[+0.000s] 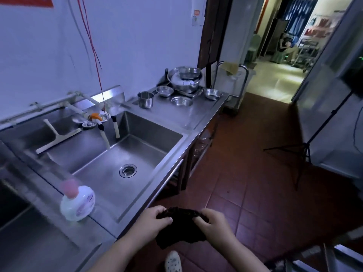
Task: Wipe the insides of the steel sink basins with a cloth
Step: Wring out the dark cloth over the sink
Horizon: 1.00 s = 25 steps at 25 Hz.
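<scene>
arms: bare, no sleeves showing | footwear: white perforated clog | hands: ungloved

The steel sink basin is a deep rectangular tub, dull and scuffed, with a round drain sitting open in the middle of its floor. A second basin is off to its left, mostly out of frame and dark. The cloth is a dark, almost black rag, all bunched up, just past the sink's front right corner, above the floor rather than in the basin.
</scene>
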{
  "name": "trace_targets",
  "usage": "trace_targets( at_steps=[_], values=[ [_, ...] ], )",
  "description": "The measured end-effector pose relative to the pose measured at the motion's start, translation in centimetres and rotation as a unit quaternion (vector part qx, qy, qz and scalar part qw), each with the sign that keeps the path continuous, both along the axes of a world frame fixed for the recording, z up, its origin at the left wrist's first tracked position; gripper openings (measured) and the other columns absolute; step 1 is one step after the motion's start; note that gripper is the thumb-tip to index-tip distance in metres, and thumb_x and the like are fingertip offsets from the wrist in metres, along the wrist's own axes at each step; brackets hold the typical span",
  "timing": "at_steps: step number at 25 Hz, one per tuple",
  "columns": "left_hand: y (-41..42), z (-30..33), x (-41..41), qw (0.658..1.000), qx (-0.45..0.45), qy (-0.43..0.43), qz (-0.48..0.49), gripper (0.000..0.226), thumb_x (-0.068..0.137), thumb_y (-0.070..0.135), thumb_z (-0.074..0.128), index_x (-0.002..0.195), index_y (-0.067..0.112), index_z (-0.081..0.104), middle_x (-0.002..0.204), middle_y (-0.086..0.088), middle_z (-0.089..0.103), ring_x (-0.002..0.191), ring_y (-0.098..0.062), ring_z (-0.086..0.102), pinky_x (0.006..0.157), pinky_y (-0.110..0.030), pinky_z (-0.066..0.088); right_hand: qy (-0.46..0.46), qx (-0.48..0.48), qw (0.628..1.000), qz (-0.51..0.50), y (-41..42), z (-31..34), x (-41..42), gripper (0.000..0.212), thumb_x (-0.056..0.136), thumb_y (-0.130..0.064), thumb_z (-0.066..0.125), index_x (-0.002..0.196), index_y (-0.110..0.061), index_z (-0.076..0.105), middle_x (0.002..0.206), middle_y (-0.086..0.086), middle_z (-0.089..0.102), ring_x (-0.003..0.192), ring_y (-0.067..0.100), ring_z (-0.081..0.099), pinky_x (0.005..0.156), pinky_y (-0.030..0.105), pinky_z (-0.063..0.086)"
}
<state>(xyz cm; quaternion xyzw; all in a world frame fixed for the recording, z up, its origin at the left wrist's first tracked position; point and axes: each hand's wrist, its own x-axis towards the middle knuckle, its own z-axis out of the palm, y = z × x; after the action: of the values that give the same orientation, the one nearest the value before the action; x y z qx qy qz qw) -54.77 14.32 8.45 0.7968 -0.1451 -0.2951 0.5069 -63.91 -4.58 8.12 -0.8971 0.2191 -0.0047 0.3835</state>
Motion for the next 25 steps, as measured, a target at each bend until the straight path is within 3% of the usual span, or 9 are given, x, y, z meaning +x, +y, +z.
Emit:
trace_targets(
  at_steps=[3, 7, 10, 12, 14, 17, 21, 23, 25],
  values=[
    [-5.2, -0.5, 6.5, 1.0, -0.012, 0.026, 0.0, 0.008, 0.062, 0.016, 0.059, 0.069, 0.014, 0.058, 0.049, 0.009, 0.051, 0.046, -0.001, 0.047, 0.05, -0.018, 0.037, 0.01, -0.034, 0.999, 0.015, -4.7, 0.5, 6.4, 0.02, 0.073, -0.041, 0.053, 0.065, -0.024, 0.047, 0.055, -0.016, 0.052, 0.051, 0.005, 0.042, 0.053, 0.029, 0.033],
    [-11.9, -0.5, 15.2, 0.998, -0.029, 0.047, 0.004, 0.016, 0.054, 0.018, 0.053, 0.069, 0.014, 0.057, 0.052, 0.008, 0.049, 0.045, -0.003, 0.045, 0.048, -0.017, 0.037, 0.044, -0.071, 0.996, 0.015, -11.1, 2.2, 14.4, 0.028, 0.078, -0.036, 0.055, 0.067, -0.011, 0.048, 0.062, 0.001, 0.059, 0.058, 0.01, 0.053, 0.055, 0.029, 0.035],
    [-15.9, 0.4, 21.4, 0.999, -0.023, 0.047, -0.01, 0.016, 0.052, 0.017, 0.052, 0.067, 0.016, 0.057, 0.05, 0.012, 0.048, 0.045, -0.002, 0.043, 0.048, -0.016, 0.036, 0.044, -0.082, 0.995, 0.027, -15.5, 3.4, 20.6, 0.016, 0.078, -0.038, 0.054, 0.068, -0.025, 0.052, 0.063, -0.015, 0.059, 0.054, 0.004, 0.05, 0.051, 0.023, 0.033],
    [-17.1, 0.5, 25.0, 0.998, -0.026, 0.051, 0.003, 0.023, 0.052, 0.015, 0.05, 0.072, 0.008, 0.06, 0.052, 0.009, 0.047, 0.047, -0.004, 0.042, 0.049, -0.018, 0.035, 0.047, -0.077, 0.995, 0.046, -16.8, 4.0, 24.6, 0.02, 0.082, -0.032, 0.057, 0.063, -0.039, 0.052, 0.062, -0.026, 0.056, 0.052, 0.001, 0.048, 0.05, 0.02, 0.031],
    [-17.2, 0.4, 27.8, 0.998, -0.028, 0.04, 0.028, 0.033, 0.055, 0.016, 0.051, 0.081, -0.001, 0.061, 0.056, 0.004, 0.049, 0.049, -0.007, 0.043, 0.05, -0.021, 0.035, 0.05, -0.055, 0.996, 0.056, -17.2, 3.9, 27.9, 0.017, 0.079, -0.033, 0.056, 0.063, -0.033, 0.054, 0.059, -0.019, 0.059, 0.052, 0.003, 0.052, 0.051, 0.024, 0.037],
    [-16.8, 0.0, 32.3, 0.996, -0.019, 0.027, 0.086, 0.016, 0.063, 0.014, 0.056, 0.077, 0.012, 0.065, 0.058, 0.003, 0.058, 0.055, -0.01, 0.054, 0.056, -0.027, 0.043, 0.053, -0.044, 0.993, 0.098, -17.9, 3.0, 34.0, 0.031, 0.072, -0.044, 0.05, 0.068, -0.014, 0.054, 0.062, 0.002, 0.062, 0.058, 0.015, 0.059, 0.058, 0.035, 0.047],
    [-16.0, -1.1, 37.6, 0.988, 0.038, -0.023, 0.147, 0.029, 0.074, 0.005, 0.059, 0.064, 0.032, 0.062, 0.058, 0.005, 0.064, 0.058, -0.015, 0.062, 0.06, -0.034, 0.051, 0.074, -0.066, 0.974, 0.202, -17.9, 1.6, 42.5, 0.02, 0.082, -0.028, 0.055, 0.068, -0.014, 0.058, 0.065, -0.003, 0.057, 0.066, 0.015, 0.056, 0.064, 0.032, 0.045],
    [-16.1, -1.4, 40.3, 0.978, 0.101, -0.056, 0.171, 0.027, 0.077, 0.007, 0.059, 0.07, 0.033, 0.062, 0.065, 0.009, 0.065, 0.067, -0.015, 0.063, 0.067, -0.034, 0.052, 0.07, -0.052, 0.967, 0.241, -17.9, 0.6, 46.5, 0.018, 0.08, -0.027, 0.055, 0.076, -0.013, 0.064, 0.071, 0.001, 0.063, 0.067, 0.018, 0.06, 0.063, 0.034, 0.048],
    [-17.0, -1.7, 43.6, 0.963, 0.159, -0.079, 0.202, 0.019, 0.08, 0.012, 0.059, 0.08, 0.03, 0.065, 0.077, 0.01, 0.067, 0.076, -0.013, 0.063, 0.071, -0.032, 0.05, 0.073, -0.059, 0.954, 0.286, -18.4, -1.0, 51.0, 0.017, 0.081, -0.025, 0.056, 0.077, -0.012, 0.066, 0.066, -0.001, 0.061, 0.064, 0.017, 0.058, 0.055, 0.025, 0.045]
  ],
)
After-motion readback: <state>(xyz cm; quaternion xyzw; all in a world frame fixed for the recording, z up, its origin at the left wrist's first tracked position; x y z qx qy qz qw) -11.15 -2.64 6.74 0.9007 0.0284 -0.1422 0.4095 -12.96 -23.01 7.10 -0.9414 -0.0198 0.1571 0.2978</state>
